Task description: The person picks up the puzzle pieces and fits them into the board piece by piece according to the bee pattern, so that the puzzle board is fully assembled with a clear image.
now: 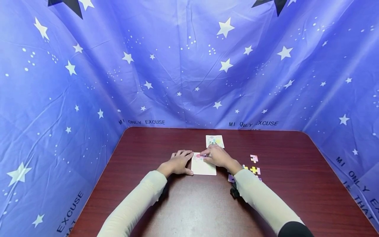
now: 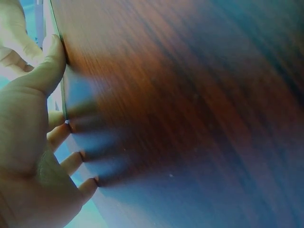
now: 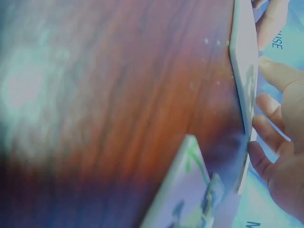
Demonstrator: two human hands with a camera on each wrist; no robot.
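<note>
A square white puzzle board [image 1: 204,168] lies flat on the table, with pink and pale jigsaw pieces [image 1: 197,157] in its far left corner. My left hand [image 1: 178,163] rests along the board's left edge, fingers spread and thumb at the near corner. In the left wrist view its fingertips [image 2: 71,163] touch the tabletop. From the right, my right hand [image 1: 217,156] reaches over the board, index finger and thumb at the pieces in the corner. The right wrist view has its fingers [image 3: 259,159] loosely bent at the board's edge [image 3: 245,71].
Just beyond the board lies a square picture card [image 1: 215,140], partly covered by my right hand. Several loose jigsaw pieces [image 1: 254,170] are scattered to the right, some hidden by my forearm. A starry blue cloth [image 1: 189,65] hangs behind the brown table [image 1: 148,140].
</note>
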